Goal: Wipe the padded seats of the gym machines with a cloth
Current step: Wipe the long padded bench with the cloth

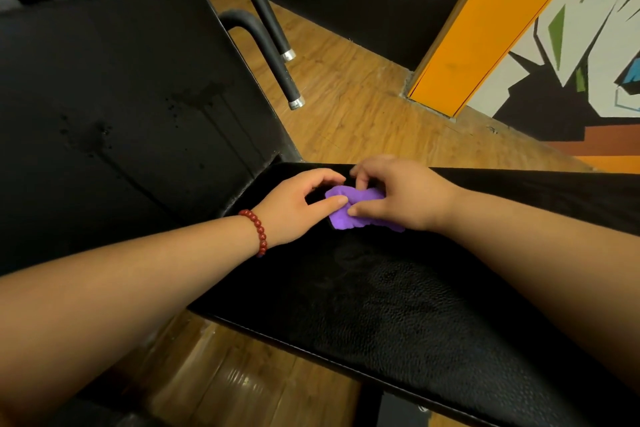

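A small purple cloth [341, 220] is seen bunched up on the black padded seat [381, 295], near the seat's far edge and close to the corner where it meets the backrest. The cloth is grasped by the right hand [401, 198]: the thumb is laid along its near side and the fingers are curled over its far side, so that most of the cloth is covered by that hand. The left hand [298, 204] is placed just beside it, with the thumb tip resting on the cloth's left end and the fingers arched over a dark gap of seat. Whether the cloth is actually gripped by the left hand cannot be told. A bracelet of red beads [258, 230] is worn on the left wrist.

To the left, a tilted black backrest pad [121, 97] is marked with wet spots and thin runs of liquid. Behind it, two black handles [277, 55] with silver end caps are angled down over the wooden floor [346, 90]. An orange pillar [485, 21] and a painted wall [571, 62] with black, green and blue shapes are seen at the upper right.
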`<state>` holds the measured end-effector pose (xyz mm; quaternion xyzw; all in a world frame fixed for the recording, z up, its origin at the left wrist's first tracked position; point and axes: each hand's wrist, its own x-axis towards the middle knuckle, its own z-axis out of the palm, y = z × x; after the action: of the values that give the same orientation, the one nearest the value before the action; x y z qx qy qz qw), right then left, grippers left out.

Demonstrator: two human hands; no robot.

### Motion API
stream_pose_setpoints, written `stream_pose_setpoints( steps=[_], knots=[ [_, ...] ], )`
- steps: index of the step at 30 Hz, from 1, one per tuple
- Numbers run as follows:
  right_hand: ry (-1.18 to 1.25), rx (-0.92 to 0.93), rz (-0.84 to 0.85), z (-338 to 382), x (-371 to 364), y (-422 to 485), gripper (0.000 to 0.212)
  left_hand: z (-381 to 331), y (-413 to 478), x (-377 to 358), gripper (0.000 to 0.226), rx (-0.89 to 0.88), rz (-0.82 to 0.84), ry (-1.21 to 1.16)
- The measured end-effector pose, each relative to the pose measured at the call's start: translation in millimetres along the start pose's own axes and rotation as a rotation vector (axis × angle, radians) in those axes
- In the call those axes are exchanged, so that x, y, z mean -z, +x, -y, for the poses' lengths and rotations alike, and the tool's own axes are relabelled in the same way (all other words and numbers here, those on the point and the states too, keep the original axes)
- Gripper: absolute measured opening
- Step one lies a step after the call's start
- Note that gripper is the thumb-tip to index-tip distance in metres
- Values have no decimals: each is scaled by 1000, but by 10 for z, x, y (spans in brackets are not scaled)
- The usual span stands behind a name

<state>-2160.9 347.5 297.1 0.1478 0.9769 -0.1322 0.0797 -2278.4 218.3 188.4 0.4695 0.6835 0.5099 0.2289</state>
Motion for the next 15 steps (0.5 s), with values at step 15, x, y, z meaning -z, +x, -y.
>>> stream_pose_setpoints(
  steps=[15],
  knots=[
    [-91, 105, 153, -146, 30, -43, 56, 105, -4, -11, 41, 65, 43, 249]
  ],
)
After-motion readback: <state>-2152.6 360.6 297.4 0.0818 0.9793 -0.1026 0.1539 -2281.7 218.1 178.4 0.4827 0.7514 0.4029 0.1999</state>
